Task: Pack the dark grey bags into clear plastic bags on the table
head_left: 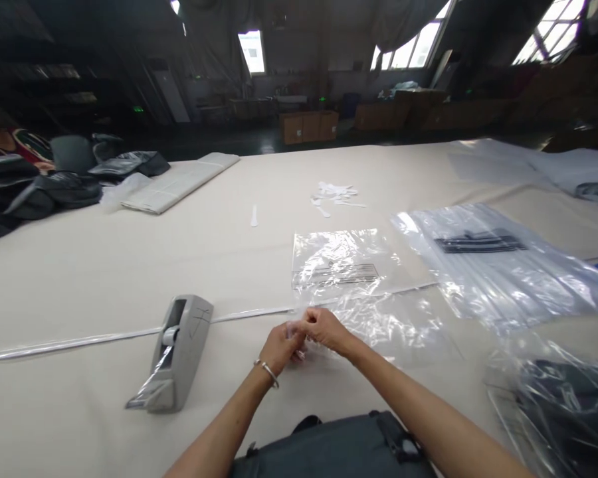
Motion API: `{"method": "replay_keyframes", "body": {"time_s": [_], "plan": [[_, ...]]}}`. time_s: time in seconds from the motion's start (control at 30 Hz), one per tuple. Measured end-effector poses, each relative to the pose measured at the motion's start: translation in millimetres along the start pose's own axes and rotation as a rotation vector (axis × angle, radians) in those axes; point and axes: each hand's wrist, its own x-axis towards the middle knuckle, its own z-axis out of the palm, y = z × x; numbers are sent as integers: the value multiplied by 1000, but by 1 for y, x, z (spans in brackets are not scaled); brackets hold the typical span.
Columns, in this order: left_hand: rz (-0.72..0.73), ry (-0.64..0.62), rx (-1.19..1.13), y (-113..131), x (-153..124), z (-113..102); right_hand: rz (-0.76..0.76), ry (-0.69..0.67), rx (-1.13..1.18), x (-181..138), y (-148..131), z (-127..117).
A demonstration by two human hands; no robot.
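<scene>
A clear plastic bag point(373, 325) with printed text lies across the table in front of me. My left hand point(283, 346), with a bracelet at the wrist, is closed on its near left edge. Thumb and fingers of my right hand point(323, 326) pinch the same edge, touching the left hand. Below them, close to my body, sits a dark grey fabric bag point(333, 448) with straps. To the left stands a grey tape dispenser point(192, 352) holding a roll of clear tape.
Several white tags point(336, 192) lie further back, with a single white tag point(254, 216) apart. Stacked clear bags point(503, 259) and a bagged dark item point(568, 398) are on the right. Folded cloth point(184, 179) and dark bags point(54, 189) sit back left, near another person.
</scene>
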Motion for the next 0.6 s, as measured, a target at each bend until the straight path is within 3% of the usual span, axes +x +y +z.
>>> {"method": "replay_keyframes", "body": {"time_s": [0.13, 0.2, 0.3, 0.4, 0.6], "plan": [[-91, 166, 6, -23, -3, -23, -117, -10, -138, -16, 17, -16], [-111, 211, 28, -29, -4, -27, -194, -19, -264, -24, 30, -12], [-123, 218, 85, -30, -5, -26, -266, 104, -313, -25, 45, 2], [-119, 234, 193, -31, -10, -28, -216, 157, -165, -17, 45, 4], [-158, 314, 436, -41, -33, -53, -28, -29, 39, -13, 30, -33]]}}
